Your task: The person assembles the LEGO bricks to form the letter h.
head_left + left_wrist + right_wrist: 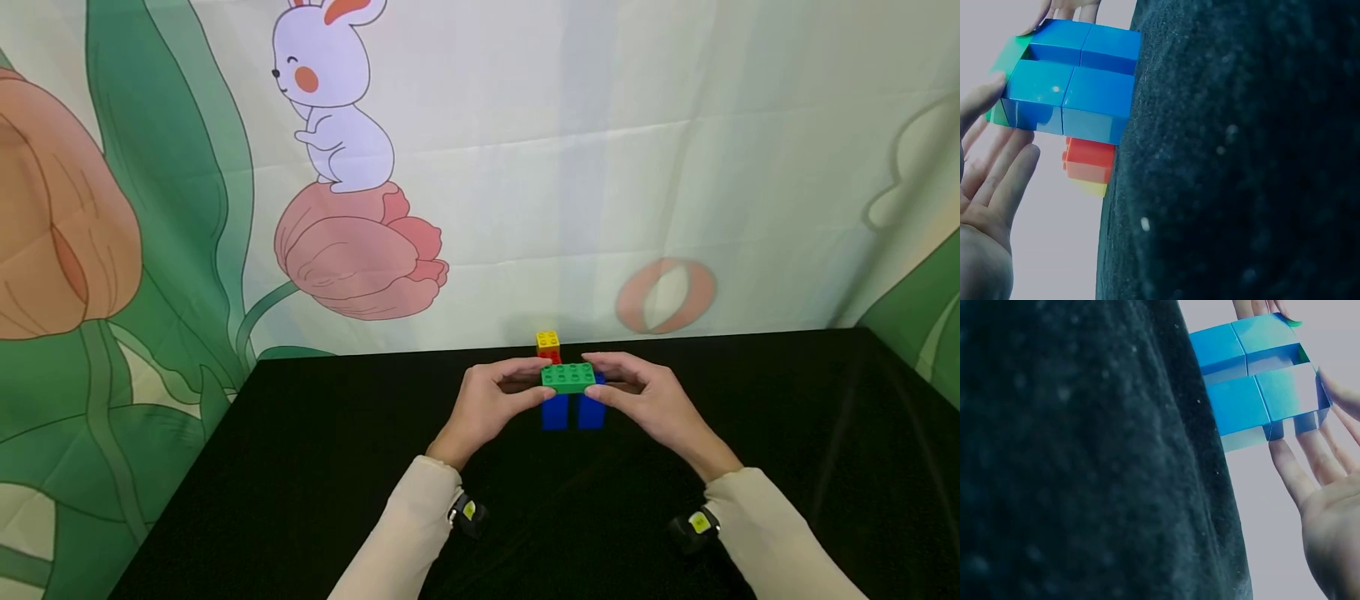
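Note:
A green brick (568, 379) with studs lies across the tops of two upright blue columns, a left one (555, 412) and a right one (591, 412). Each column is made of two blue bricks, as the left wrist view shows. My left hand (495, 398) pinches the green brick's left end, thumb in front and fingers behind. At the other end my right hand (656, 398) pinches it the same way, its thumb at the front right corner. In the right wrist view, the right hand (1335, 506) hides most of the green brick, and its fingers reach along the blue bricks (1229, 406).
Behind the left column stands a small stack, a yellow brick (547, 337) over a red brick (551, 355). The black cloth-covered table (315, 467) ends at a printed curtain (510, 208) at the back.

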{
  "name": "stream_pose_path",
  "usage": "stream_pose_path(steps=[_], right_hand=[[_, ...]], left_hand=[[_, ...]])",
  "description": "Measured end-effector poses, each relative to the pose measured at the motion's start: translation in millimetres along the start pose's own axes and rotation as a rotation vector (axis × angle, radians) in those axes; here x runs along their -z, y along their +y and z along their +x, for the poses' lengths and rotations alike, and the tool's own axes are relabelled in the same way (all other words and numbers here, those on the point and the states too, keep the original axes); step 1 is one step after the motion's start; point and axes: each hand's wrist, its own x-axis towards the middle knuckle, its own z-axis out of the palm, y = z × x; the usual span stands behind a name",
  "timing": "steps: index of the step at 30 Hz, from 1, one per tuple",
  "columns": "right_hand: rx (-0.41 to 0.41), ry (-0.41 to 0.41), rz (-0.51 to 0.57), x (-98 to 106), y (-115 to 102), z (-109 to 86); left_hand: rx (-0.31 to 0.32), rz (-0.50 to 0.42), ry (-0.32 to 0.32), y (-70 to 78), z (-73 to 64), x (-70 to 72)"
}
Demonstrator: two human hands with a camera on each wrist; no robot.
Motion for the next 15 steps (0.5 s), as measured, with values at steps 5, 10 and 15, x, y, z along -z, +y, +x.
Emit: stream_pose_path(steps=[5, 10, 15], right_hand=[[-0.042, -0.023, -0.027, 2.2, -1.9, 0.7], [-0.061, -0.038, -0.072, 4.0, -1.8, 0.5], [-0.052, -0.040, -0.085, 3.3, -0.9, 0.5]], left_hand=[[0.021, -0.024, -0.001, 0.6, 0.0, 1.0], [0.028, -0.049, -0.009, 1.1, 0.7, 1.1], [0.024, -0.066, -0.014, -0.1, 1.3, 1.7]])
